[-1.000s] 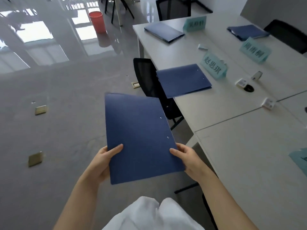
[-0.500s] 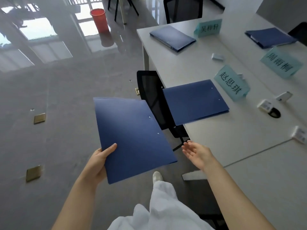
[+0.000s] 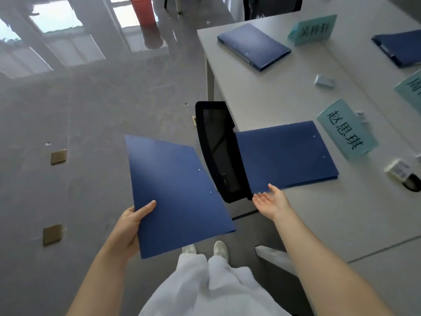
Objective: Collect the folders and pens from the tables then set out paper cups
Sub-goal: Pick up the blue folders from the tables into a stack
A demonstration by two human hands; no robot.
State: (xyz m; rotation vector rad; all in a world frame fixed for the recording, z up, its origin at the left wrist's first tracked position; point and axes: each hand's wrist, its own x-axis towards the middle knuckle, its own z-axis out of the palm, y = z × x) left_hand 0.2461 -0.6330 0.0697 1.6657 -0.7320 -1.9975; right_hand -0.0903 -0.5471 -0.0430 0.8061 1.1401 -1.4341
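Observation:
My left hand (image 3: 131,226) grips the lower left corner of a flat blue folder (image 3: 177,192), held over the floor. My right hand (image 3: 272,201) is open, palm up, with its fingertips at the near edge of a second blue folder (image 3: 287,153) that overhangs the front edge of the white table (image 3: 262,103). A third blue folder (image 3: 252,45) lies at the table's far left end. A fourth blue folder (image 3: 398,47) lies at the far right, cut off by the frame. No pens or paper cups are visible.
A black chair back (image 3: 218,151) stands pushed against the table between the two near folders. Teal name cards (image 3: 347,130) (image 3: 313,29) and small white items (image 3: 324,80) sit on the table. A red bin (image 3: 140,9) stands far off. Brass floor plates (image 3: 58,156) dot the grey floor.
My right hand has let go of the held folder and reached forward to the table folder's near edge. I have stepped closer to the table; my left hand alone keeps the folder.

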